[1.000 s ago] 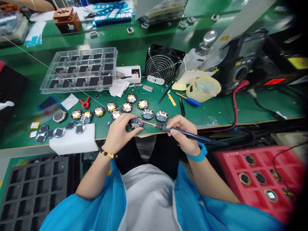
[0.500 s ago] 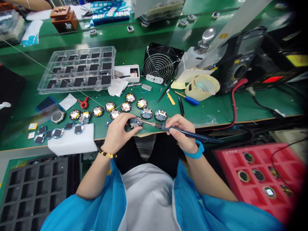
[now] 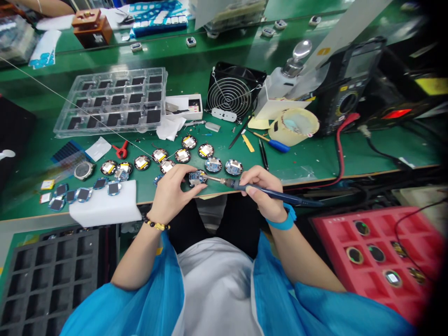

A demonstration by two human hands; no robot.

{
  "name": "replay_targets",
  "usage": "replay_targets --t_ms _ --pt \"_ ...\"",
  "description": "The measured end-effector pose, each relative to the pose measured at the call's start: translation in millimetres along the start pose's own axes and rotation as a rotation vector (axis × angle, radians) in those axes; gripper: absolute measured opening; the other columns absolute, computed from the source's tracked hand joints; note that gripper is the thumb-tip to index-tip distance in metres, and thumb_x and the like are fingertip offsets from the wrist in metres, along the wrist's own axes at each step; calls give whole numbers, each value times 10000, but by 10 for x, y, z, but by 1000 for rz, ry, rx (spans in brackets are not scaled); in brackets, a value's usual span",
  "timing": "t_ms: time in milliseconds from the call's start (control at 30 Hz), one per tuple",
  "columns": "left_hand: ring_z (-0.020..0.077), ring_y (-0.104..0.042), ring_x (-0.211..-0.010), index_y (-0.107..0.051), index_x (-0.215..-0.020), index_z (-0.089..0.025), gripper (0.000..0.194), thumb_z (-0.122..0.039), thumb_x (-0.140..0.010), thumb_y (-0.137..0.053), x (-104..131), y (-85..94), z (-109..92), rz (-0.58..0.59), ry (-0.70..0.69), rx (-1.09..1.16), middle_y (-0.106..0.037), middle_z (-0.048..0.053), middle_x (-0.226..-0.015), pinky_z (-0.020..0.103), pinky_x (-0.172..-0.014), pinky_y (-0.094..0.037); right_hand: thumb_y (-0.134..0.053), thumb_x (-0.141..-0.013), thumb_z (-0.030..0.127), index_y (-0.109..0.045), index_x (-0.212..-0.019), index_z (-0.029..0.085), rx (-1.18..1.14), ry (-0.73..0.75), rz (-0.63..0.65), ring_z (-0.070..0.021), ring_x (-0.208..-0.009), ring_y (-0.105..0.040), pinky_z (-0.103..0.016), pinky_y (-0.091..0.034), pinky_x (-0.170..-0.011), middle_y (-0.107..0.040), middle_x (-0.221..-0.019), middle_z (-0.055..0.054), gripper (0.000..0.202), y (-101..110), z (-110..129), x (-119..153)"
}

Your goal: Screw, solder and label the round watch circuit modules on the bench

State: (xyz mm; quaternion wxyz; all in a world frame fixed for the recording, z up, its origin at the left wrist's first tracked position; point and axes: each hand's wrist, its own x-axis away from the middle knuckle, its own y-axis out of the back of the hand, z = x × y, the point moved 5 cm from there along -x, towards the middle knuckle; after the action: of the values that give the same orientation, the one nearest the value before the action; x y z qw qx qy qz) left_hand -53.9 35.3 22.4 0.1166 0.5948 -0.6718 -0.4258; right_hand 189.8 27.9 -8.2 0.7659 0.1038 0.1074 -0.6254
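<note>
Between its thumb and index finger, my left hand point(image 3: 175, 189) grips a small round circuit board point(image 3: 197, 178) at the front edge of the green bench. My right hand point(image 3: 262, 189) is closed around the dark blue handle of a soldering iron point(image 3: 273, 192), whose metal tip points left and reaches the board. Two blue round boards, one point(image 3: 213, 164) and another point(image 3: 234, 167), lie just beyond the iron. Several round modules with silver and yellow parts, such as one point(image 3: 206, 150), are behind my left hand.
A clear compartment tray point(image 3: 112, 100), a black fan point(image 3: 233, 91), a cream cup point(image 3: 296, 125) and a multimeter point(image 3: 346, 95) stand farther back. White foam point(image 3: 105, 205) lies left. Red point(image 3: 378, 252) and black trays point(image 3: 52, 280) are below the bench. A co-worker's arm point(image 3: 56, 5) shows at upper left.
</note>
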Motion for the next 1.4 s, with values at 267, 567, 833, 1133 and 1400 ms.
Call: replay_targets --t_ms 267,567,833,1133,1400 --pt "202 -699 -959 -661 -1162 -214 328 -372 -917 -812 -4 -2 2 1 3 2 -744 57 -1111 326 -839 -575 -709 -931 465 -698 -948 227 -16 -28 -41 -174 -597 -520 -310 -362 -557 -593 -709 -15 238 33 -24 7" --pt "205 -698 -937 -664 -1153 -220 316 -378 -920 -807 -6 -1 -7 1 4 12 -742 59 -1106 333 -822 -580 -704 -932 499 -694 -937 230 29 -42 -19 -181 -594 -506 -312 -337 -543 -556 -680 -13 270 12 -27 11" --pt "200 -699 -926 -662 -1151 -219 323 -375 -914 -814 -4 5 -9 -3 7 2 -745 54 -1106 330 -833 -581 -701 -939 497 -693 -941 236 43 -20 -20 -184 -609 -513 -316 -351 -562 -552 -694 -10 261 16 -45 19" --pt "189 -690 -884 -667 -1151 -225 325 -396 -915 -811 -1 0 0 -8 9 -7 -745 50 -1100 322 -811 -577 -696 -930 530 -688 -923 234 49 -38 -25 -183 -591 -505 -314 -346 -543 -531 -667 -8 296 10 -34 19" --pt "181 -679 -873 -668 -1147 -223 331 -388 -906 -822 -3 -7 -4 -6 10 -6 -744 43 -1097 315 -813 -570 -694 -941 482 -692 -944 240 -12 -19 -43 -182 -602 -499 -314 -339 -550 -548 -687 -12 242 10 -31 26"
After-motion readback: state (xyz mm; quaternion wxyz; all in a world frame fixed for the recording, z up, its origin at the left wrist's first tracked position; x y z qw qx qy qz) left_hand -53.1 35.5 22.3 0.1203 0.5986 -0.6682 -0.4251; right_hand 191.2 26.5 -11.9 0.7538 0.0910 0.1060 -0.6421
